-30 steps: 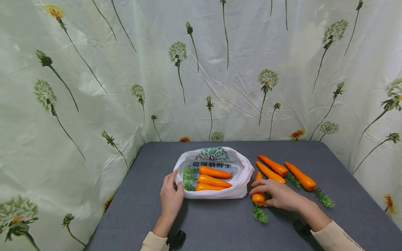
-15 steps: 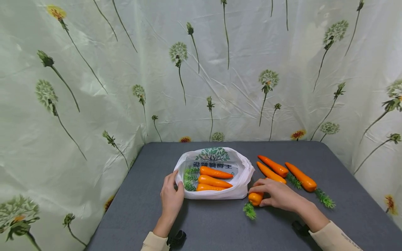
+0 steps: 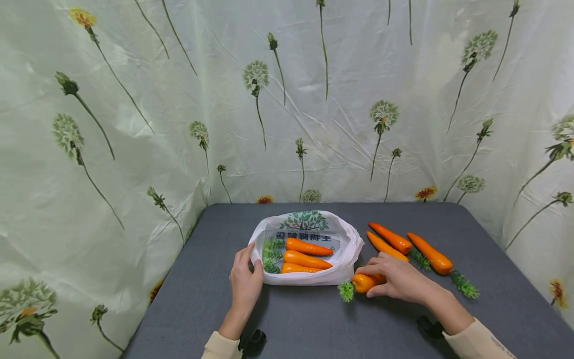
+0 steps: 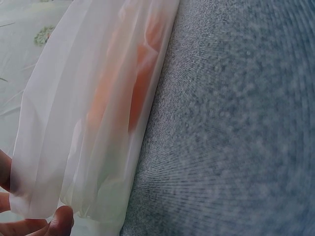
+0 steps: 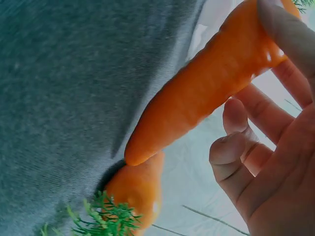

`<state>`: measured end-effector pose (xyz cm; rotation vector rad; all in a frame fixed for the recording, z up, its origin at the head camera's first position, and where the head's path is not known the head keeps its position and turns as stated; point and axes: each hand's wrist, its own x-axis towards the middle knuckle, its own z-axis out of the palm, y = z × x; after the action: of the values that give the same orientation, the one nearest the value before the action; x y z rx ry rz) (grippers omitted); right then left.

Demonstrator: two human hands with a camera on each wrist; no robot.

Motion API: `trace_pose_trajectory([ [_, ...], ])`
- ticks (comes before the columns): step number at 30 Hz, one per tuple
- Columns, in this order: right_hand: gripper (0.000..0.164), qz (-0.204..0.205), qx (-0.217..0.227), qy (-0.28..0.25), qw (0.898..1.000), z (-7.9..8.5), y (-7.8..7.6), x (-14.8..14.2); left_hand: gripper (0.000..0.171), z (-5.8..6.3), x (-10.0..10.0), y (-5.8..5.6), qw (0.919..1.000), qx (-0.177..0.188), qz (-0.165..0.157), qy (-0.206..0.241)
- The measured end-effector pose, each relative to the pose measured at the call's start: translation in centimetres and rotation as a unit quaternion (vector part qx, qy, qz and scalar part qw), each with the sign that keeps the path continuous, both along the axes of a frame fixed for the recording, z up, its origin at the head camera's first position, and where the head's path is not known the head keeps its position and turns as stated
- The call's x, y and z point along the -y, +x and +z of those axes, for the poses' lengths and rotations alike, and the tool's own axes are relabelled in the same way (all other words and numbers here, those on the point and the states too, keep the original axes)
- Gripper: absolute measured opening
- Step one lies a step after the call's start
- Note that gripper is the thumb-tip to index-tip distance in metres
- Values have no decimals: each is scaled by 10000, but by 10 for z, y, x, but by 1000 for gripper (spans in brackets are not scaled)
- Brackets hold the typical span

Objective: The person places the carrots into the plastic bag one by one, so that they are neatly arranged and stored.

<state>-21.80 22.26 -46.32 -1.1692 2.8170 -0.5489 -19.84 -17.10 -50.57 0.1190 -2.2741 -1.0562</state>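
My left hand [image 3: 244, 279] pinches the left rim of a white plastic bag [image 3: 309, 281], which lies with its mouth towards me. In the left wrist view, thumb and fingertips [image 4: 61, 220] show at the bag's edge. Inside are three orange carrots [image 3: 307, 258] with green tops [image 3: 271, 257] to the left. Just right of the bag, my right hand [image 3: 399, 280] grips another carrot [image 3: 362, 283] near its thick end, the green top pointing left. The right wrist view shows this carrot [image 5: 197, 93] tilted, its tip close over the table, with thumb and fingers round the thick end.
Right of the bag, three more carrots [image 3: 429, 253] lie on the dark grey table [image 3: 305, 324], two with visible green tops [image 3: 463, 283]. A pale curtain [image 3: 287, 149] printed with dandelions hangs behind the table and along its left side.
My right hand has turned the carrot so its green top swings from pointing towards me to pointing left, beside the bag. The left hand and bag have stayed in place.
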Motion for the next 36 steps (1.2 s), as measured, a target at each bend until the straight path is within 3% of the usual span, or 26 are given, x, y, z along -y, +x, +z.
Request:
trace_pose_trajectory([
  [12, 46, -2, -279, -185, 9994, 15, 5, 4, 46, 3, -1, 1, 10000, -16, -5, -4],
  [24, 56, -100, -128, -473, 9987, 35, 4, 11, 46, 4, -1, 1, 10000, -30, -37, 71],
  [31, 49, -11, -508, -467, 9976, 47, 0, 16, 46, 3, 0, 1, 10000, -38, -2, 86],
  [36, 52, -38, -710, -279, 9971, 58, -5, 23, 46, 3, 0, 1, 10000, -25, 9, 82],
])
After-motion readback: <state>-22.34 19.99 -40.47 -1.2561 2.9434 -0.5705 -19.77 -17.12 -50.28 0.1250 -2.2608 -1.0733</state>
